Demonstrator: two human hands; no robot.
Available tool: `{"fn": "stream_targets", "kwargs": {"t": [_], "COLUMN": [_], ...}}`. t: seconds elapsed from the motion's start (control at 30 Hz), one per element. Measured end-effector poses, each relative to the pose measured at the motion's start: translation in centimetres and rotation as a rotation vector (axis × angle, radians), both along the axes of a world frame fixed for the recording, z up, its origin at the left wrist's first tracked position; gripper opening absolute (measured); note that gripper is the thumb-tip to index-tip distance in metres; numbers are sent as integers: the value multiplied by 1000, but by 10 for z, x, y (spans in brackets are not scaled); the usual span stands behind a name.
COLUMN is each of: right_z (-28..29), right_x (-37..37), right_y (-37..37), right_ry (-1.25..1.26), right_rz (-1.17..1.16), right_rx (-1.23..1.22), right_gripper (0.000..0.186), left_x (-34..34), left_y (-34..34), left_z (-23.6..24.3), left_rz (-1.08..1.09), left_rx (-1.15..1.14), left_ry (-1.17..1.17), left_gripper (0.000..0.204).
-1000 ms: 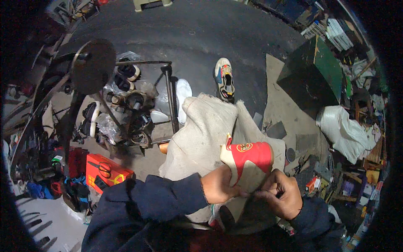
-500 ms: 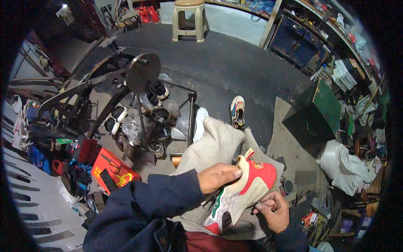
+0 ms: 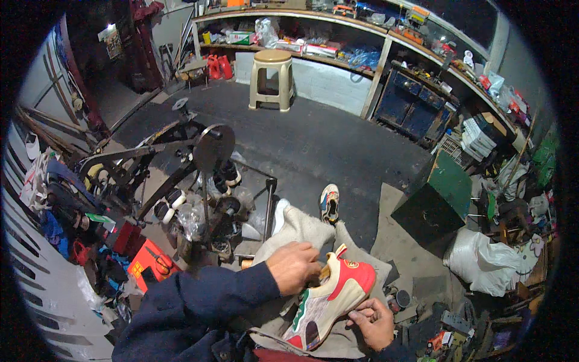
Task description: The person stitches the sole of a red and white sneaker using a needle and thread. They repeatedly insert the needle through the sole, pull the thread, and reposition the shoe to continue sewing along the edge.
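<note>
A cream sneaker (image 3: 341, 301) with a red heel and a green and grey side lies across my lap, heel pointing away, on a beige cloth (image 3: 304, 234). At the shoe's opening, my left hand (image 3: 294, 266) has its fingers bent together, and their tips are hidden by the collar. My right hand (image 3: 372, 324) is closed in a pinch along the sole's right edge. Whatever sits between its fingertips is too small to make out. Beyond the cloth, a multicoloured sneaker (image 3: 329, 204) stands on the dark floor.
Left of my lap stands a black metal machine with a round disc (image 3: 215, 148), shoes and plastic bags around its base. Scissors (image 3: 160, 263) rest on a red box (image 3: 145, 271). To the right are a green box (image 3: 443, 187) and a white sack (image 3: 482, 259). A beige stool (image 3: 271, 78) stands ahead.
My left hand has let go of the heel collar and moved to the shoe's opening, its fingers now bent downward. My right hand keeps pinching by the sole. The view has tilted up.
</note>
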State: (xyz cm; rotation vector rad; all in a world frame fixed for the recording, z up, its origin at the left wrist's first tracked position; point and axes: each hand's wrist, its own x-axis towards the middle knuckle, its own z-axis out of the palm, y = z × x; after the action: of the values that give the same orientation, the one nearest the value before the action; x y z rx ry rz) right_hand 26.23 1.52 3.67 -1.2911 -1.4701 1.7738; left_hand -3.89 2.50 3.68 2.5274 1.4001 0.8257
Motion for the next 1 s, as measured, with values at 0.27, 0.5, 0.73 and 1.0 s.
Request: {"fn": "stream_targets", "kwargs": {"t": [0.27,0.5,0.73,1.0], "right_z": [-10,-12,-21,-17], "right_x": [1,0,5,2], "right_y": [3,-3,1,2], "right_ry": [-14,6,-64,-45], "right_rz": [18,-37,14,19], "right_rx": [0,21,41,55], "right_gripper": [19,9,19,19], "left_x": [0,-1,-12,3], "left_y": [-6,11,-18,-5], "left_z": [-6,-24,4,-19], "left_rz": [-35,-183,-170,-205], "left_rx": [-446,-743,-1058,-894], "left_ry": [-359,-501,-1447,-1339], "left_gripper": [25,13,20,28]}}
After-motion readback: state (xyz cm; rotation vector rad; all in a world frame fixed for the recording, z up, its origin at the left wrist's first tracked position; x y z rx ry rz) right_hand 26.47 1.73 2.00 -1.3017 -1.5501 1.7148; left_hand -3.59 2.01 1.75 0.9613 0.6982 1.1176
